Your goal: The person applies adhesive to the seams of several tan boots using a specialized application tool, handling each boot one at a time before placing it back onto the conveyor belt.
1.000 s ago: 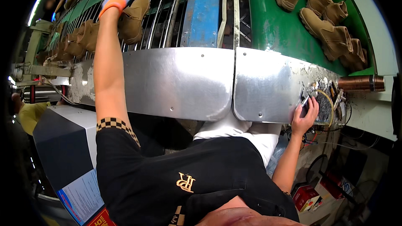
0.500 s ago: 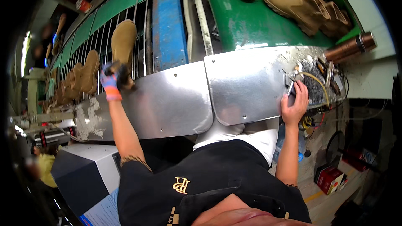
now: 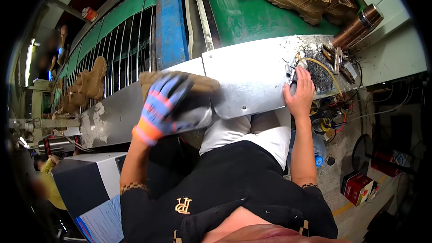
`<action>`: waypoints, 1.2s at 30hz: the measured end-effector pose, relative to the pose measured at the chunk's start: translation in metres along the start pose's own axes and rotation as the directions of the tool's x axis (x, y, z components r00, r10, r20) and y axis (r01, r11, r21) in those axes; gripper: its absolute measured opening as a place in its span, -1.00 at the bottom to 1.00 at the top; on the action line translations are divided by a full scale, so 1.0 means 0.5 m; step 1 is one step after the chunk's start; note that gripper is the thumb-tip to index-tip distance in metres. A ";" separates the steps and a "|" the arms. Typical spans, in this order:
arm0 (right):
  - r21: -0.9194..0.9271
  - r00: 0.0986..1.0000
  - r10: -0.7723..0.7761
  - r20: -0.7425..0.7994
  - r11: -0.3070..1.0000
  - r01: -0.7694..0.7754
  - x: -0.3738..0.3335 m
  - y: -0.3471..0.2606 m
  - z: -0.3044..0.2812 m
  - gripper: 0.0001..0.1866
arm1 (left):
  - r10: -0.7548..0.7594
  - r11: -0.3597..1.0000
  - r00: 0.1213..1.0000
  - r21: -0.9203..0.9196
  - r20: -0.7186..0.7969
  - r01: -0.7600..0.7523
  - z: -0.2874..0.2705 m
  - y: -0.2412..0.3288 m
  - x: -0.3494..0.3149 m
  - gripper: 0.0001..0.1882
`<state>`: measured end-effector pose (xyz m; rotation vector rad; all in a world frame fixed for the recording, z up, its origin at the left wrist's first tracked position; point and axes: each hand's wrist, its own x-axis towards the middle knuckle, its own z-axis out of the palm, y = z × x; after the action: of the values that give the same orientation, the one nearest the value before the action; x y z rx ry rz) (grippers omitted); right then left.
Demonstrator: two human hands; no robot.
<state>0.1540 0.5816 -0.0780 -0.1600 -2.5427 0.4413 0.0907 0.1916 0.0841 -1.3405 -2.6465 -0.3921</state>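
Observation:
My left hand (image 3: 162, 105), in a blue and orange work glove, is closed around a tan boot (image 3: 200, 83) above the metal worktop (image 3: 252, 72). The boot lies sideways, smeared by motion, and the glove covers part of it. At the worktop's right end, my bare right hand (image 3: 300, 94) has its fingers around a slim metal tool (image 3: 292, 75). A yellow hose (image 3: 330, 69) runs close by it; the fingers hide part of the tool.
More tan boots (image 3: 294, 1) stand and lie on the green surface beyond. To the left, several boots (image 3: 96, 78) line a barred rack (image 3: 130, 40). A copper flask (image 3: 360, 24) and loose hand tools (image 3: 337, 60) are at the right end. A red box (image 3: 357, 188) sits on the floor.
My left hand has brought the boot from the barred rack toward me and right, over the worktop, turning it sideways. My right hand stays at the tool. The view has shifted slightly.

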 end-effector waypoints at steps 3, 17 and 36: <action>0.072 0.998 -0.035 0.046 0.997 0.032 -0.003 0.004 -0.025 -0.28 | -0.029 0.972 0.976 0.232 0.216 -0.023 0.075 -0.007 0.116 -0.02; 0.305 0.966 -0.171 0.193 0.946 0.106 -0.053 -0.021 -0.135 -0.38 | -0.435 0.823 0.619 -0.568 -0.654 -0.022 -0.067 -0.059 -0.011 -0.24; 0.962 0.964 -0.120 0.238 0.167 -0.217 0.051 -0.299 -0.139 -0.46 | -0.204 0.616 0.889 -0.759 -0.410 -0.208 -0.031 -0.106 0.154 -0.32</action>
<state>0.1666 0.4655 0.0414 0.3606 -1.8738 2.1961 0.0026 0.2160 0.1093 -1.1699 -2.0670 -1.8122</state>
